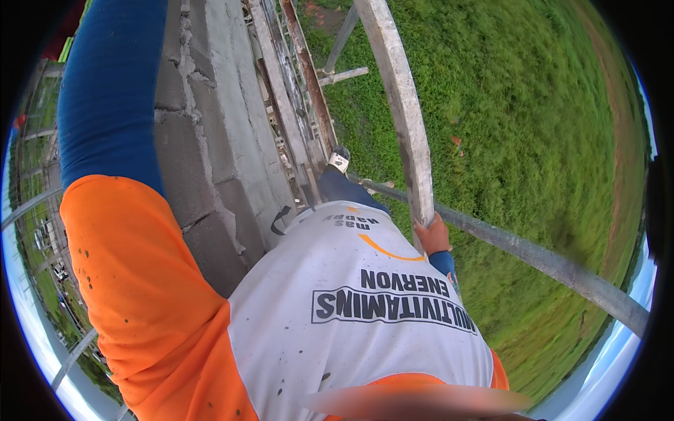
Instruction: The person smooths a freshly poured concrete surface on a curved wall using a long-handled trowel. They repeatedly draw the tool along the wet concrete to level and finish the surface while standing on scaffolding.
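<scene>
A: Grass (533, 140) fills the whole right and far side of the view, green and seen from high above. Next largest?

B: Block wall (203, 161), grey, with rough mortar joints, running from the near left toward the far centre. Its right face looks plastered smooth.

A: Person's own body?

B: White shirt (351, 309) with dark print and an orange sleeve (140, 295) fills the near centre and left. Left arm in a blue undersleeve (105, 91) goes up along the wall and out of the top edge; left hand not visible, so its state cannot be told.

A: Scaffold parts?

B: Pale upright pole (404, 105), streaked with cement, rises from centre to the far top. Grey metal rail (547, 259) crosses behind it, slanting to the near right. Rusty pole (309, 77) stands just beside the wall, farther off.

A: Right hand?

B: Right hand (432, 235) is wrapped around the pale upright pole where it meets the rail, fingers curled tight on it, blue cuff below the wrist.

A: Smallest item?

B: Shoe (340, 160), light with a dark top, far below on the planks between wall and pole, above a dark blue trouser leg (344, 189).
</scene>
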The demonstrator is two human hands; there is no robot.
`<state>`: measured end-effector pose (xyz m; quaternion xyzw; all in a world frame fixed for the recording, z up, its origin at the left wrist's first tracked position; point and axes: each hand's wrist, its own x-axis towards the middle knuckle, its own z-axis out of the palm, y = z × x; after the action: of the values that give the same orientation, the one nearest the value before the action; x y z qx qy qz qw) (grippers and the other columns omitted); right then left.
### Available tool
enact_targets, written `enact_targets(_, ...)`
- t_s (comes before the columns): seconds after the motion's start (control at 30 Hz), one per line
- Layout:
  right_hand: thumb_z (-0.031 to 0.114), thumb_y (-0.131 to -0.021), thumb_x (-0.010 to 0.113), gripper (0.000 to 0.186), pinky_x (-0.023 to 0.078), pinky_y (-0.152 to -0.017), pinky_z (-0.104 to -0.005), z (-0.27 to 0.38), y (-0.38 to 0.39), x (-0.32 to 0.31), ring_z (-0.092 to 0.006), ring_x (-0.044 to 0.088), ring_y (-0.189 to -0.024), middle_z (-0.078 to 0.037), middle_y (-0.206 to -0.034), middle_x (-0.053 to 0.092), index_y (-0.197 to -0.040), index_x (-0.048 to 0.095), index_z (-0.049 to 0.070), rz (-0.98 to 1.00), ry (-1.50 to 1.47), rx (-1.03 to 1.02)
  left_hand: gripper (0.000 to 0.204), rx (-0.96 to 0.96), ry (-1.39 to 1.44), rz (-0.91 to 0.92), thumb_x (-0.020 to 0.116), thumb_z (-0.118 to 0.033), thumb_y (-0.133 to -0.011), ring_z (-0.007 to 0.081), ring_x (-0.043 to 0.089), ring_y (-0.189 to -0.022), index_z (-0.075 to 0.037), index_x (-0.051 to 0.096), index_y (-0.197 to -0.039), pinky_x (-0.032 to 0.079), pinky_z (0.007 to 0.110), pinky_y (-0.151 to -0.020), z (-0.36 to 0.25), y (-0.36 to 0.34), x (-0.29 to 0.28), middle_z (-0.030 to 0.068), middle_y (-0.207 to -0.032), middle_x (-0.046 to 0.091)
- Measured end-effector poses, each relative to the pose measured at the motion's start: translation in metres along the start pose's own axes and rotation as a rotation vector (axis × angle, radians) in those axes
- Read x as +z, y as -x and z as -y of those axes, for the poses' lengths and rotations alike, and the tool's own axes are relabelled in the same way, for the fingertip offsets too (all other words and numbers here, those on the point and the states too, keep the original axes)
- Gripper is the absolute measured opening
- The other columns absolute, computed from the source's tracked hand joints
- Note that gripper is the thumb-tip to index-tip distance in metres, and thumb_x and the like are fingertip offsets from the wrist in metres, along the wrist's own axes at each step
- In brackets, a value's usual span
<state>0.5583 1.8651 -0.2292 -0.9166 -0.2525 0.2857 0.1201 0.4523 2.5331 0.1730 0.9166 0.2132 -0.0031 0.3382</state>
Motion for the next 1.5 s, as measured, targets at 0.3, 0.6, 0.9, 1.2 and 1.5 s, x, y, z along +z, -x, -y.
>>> enact_targets(0.3, 0.039, -0.076, 0.083, 0.078, 0.056, -0.089, -0.0495, 0.007, -0.032, -0.01, -0.0459, 0.07, -0.102, -0.032, -0.107, 0.071, -0.134, 0.056, -0.005, 0.082, 0.004, 0.125, 0.055, -0.068, -0.09, 0.129, 0.067, -0.046, -0.098, 0.0248, 0.065, -0.119, -0.01, 0.062, -0.139, 0.057, 0.041, -0.097, -0.014, -0.077, 0.007, 0.0116, -0.135, 0.065)
enact_targets(0.6, 0.034, -0.076, 0.083, 0.072, 0.056, -0.087, -0.0499, 0.001, -0.039, -0.017, -0.0471, 0.07, -0.101, -0.033, -0.104, 0.071, -0.128, 0.059, -0.009, 0.023, 0.016, 0.135, 0.052, 0.763, -0.907, 0.254, 0.066, -0.043, -0.1, 0.0226, 0.067, -0.112, -0.008, 0.062, -0.139, 0.059, 0.037, -0.088, 0.015, -0.168, 0.012, 0.0114, -0.125, 0.07)
enact_targets(0.9, 0.036, -0.077, 0.082, 0.069, 0.054, -0.091, -0.0504, 0.003, -0.06, -0.006, -0.0465, 0.069, -0.106, -0.032, -0.11, 0.071, -0.128, 0.061, -0.005, 0.086, -0.048, 0.138, 0.048, 0.198, -0.292, -0.09, 0.07, -0.044, -0.098, 0.0225, 0.066, -0.096, -0.008, 0.07, -0.13, 0.055, 0.04, -0.084, -0.027, -0.125, -0.017, 0.0096, -0.108, 0.072)
enact_targets(1.2, 0.034, -0.079, 0.083, 0.065, 0.054, -0.09, -0.0484, 0.014, -0.108, 0.014, -0.0457, 0.07, -0.103, -0.031, -0.108, 0.071, -0.124, 0.062, -0.008, 0.06, -0.183, -0.044, 0.052, 0.023, -0.401, -0.102, 0.071, -0.049, -0.095, 0.0207, 0.067, -0.101, -0.01, 0.07, -0.129, 0.055, 0.037, -0.083, -0.007, -0.046, -0.055, 0.0102, -0.112, 0.074)
enact_targets(1.5, 0.039, -0.076, 0.082, 0.081, 0.055, -0.089, -0.0496, 0.028, -0.127, 0.007, -0.0468, 0.069, -0.103, -0.034, -0.106, 0.07, -0.132, 0.055, -0.012, 0.087, -0.1, 0.032, 0.049, 0.062, -0.335, -0.15, 0.069, -0.043, -0.099, 0.0151, 0.064, -0.102, -0.009, 0.066, -0.133, 0.055, 0.034, -0.085, -0.015, -0.031, -0.064, 0.0042, -0.12, 0.07)
